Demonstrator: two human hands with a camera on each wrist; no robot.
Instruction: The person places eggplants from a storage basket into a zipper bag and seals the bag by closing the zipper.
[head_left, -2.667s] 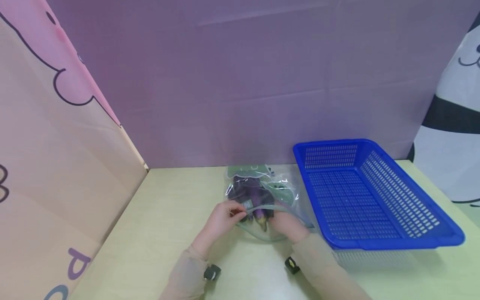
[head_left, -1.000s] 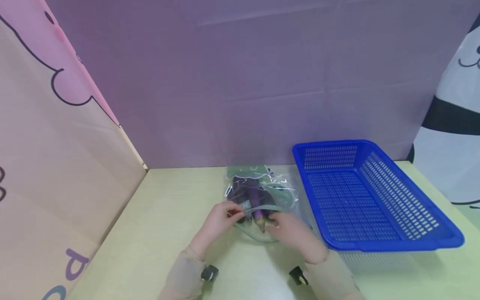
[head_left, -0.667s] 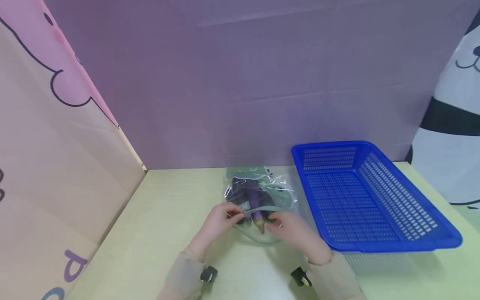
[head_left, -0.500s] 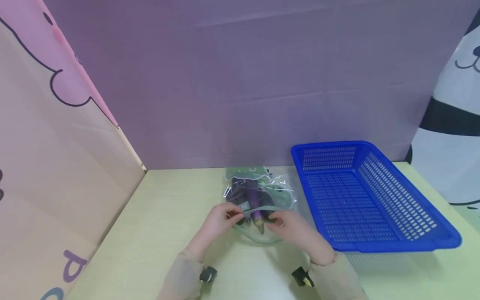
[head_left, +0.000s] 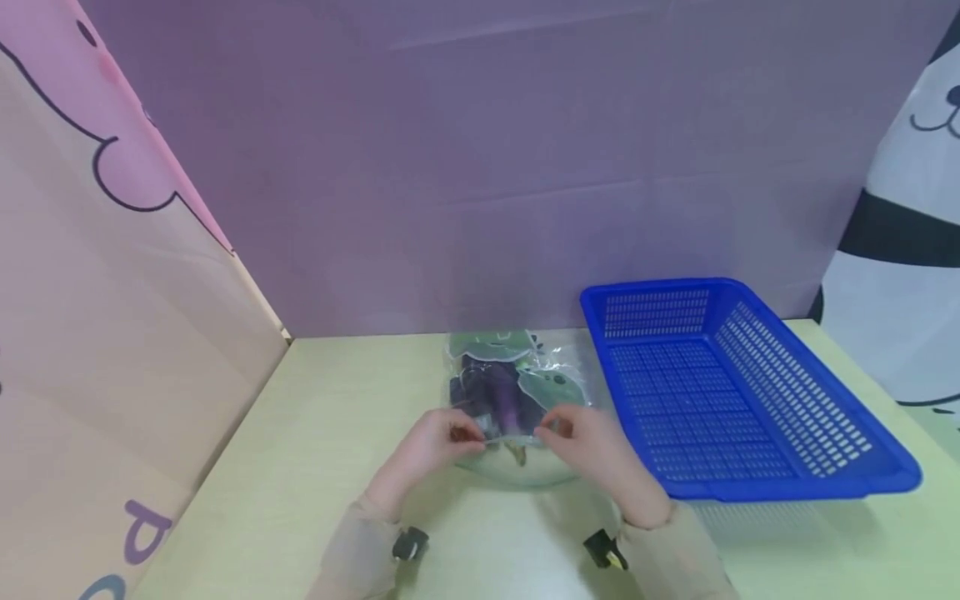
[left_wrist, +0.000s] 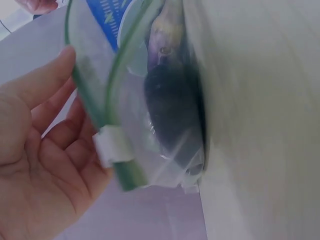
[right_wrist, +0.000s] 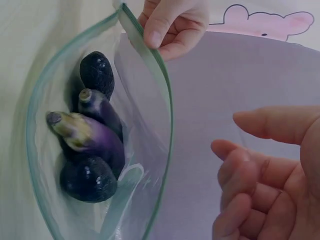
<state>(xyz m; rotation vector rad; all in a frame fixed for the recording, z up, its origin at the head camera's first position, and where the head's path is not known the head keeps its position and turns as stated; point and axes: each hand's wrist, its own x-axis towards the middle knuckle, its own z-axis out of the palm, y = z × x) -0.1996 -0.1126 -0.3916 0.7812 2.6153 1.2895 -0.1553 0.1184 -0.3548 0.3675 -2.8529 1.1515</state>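
A clear zip bag (head_left: 553, 387) with green zip strips and a white slider (left_wrist: 114, 145) lies at the back of the table, its mouth gaping towards me. Inside it sit a long purple eggplant (right_wrist: 95, 137), a second eggplant (right_wrist: 103, 112) and two dark, bumpy avocados, one avocado (right_wrist: 89, 179) lowest in the right wrist view. My left hand (head_left: 431, 442) pinches the upper zip strip between thumb and fingers. Beside the right part of that strip is my right hand (head_left: 588, 442); in the right wrist view its thumb and fingertips stand apart with nothing between them.
A deep blue plastic basket (head_left: 750, 490) with slotted sides stands right of the bag, close to the right forearm. Behind the table rises a purple backdrop (head_left: 510, 167). A printed cloth panel (head_left: 97, 333) borders the left side.
My right hand has come out of the bag and moved up to its upper strip. That strip, with my left hand on it, sits lower and nearer me, now covering more of the eggplant.
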